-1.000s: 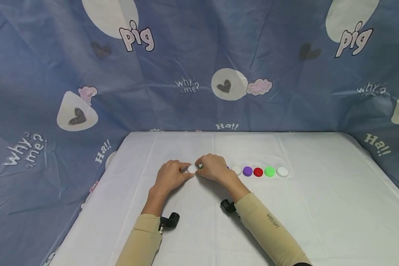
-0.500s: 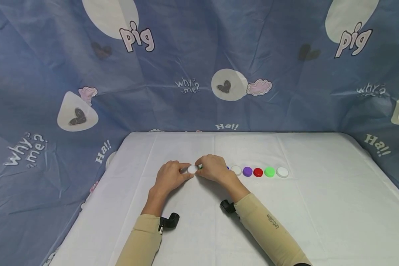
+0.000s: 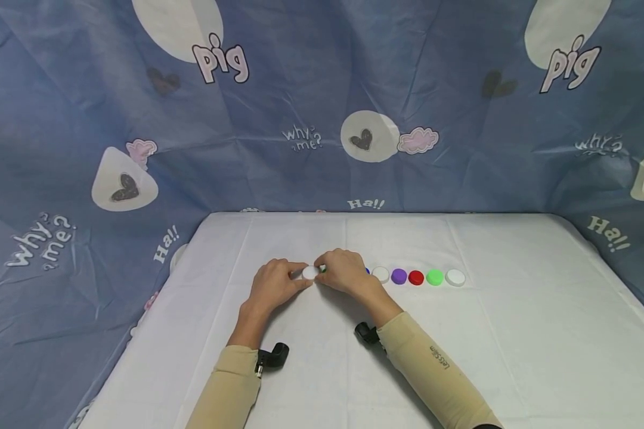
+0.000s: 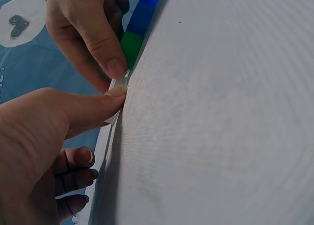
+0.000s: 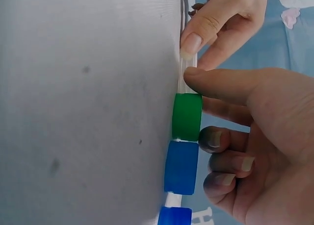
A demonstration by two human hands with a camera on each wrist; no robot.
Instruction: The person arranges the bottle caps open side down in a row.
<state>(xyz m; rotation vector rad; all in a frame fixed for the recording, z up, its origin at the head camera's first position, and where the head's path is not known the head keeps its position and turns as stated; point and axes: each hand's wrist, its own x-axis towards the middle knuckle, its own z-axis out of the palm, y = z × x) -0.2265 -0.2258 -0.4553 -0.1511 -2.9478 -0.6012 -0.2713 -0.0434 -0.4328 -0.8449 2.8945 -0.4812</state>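
Note:
A flat white round cap [image 3: 310, 273] lies on the white tablecloth at the left end of a row of coloured caps. My left hand [image 3: 273, 286] pinches it from the left between thumb and forefinger. From the right, my right hand [image 3: 346, 271] pinches the same cap, its thumb beside the left thumb in both wrist views. Right against it stands a dark green cap [image 5: 186, 117], followed by a blue cap [image 5: 180, 167] and a deeper blue cap [image 5: 175, 216]; my right hand mostly hides these in the head view.
Rightward the row continues with a white cap [image 3: 380, 274], a purple cap [image 3: 399, 276], a red cap [image 3: 415, 277], a bright green cap [image 3: 434, 277] and another white cap [image 3: 455, 277]. A blue printed cloth [image 3: 300, 179] hangs behind the table [image 3: 515, 345].

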